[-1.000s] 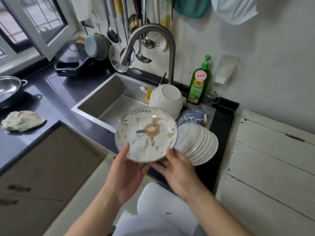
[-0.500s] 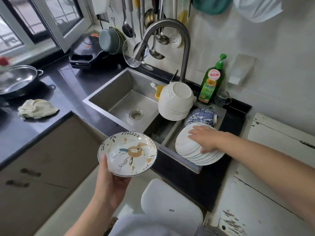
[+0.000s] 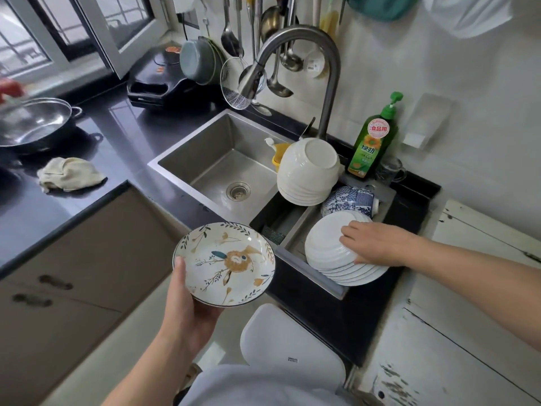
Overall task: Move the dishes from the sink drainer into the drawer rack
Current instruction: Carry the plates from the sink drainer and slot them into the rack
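My left hand (image 3: 187, 306) holds a floral patterned plate (image 3: 225, 263) from below, thumb on its left rim, out in front of the counter edge. My right hand (image 3: 377, 244) rests on the front plate of a row of white plates (image 3: 325, 247) leaning in the sink drainer (image 3: 310, 268); its fingers lie across the plate's upper right face. Behind the plates lie blue patterned bowls (image 3: 348, 200) and an upturned stack of white bowls (image 3: 310, 171). The drawer rack is not in view.
The steel sink (image 3: 216, 168) and tall tap (image 3: 295, 63) lie left of the drainer. A green soap bottle (image 3: 374, 139) stands behind it. A cloth (image 3: 70, 177) and a steel wok (image 3: 32, 121) sit on the dark counter. A white stool (image 3: 289, 347) is below me.
My right hand let go of the floral plate and moved right onto the white plates in the drainer. My left hand brought the floral plate down and left, away from the drainer.
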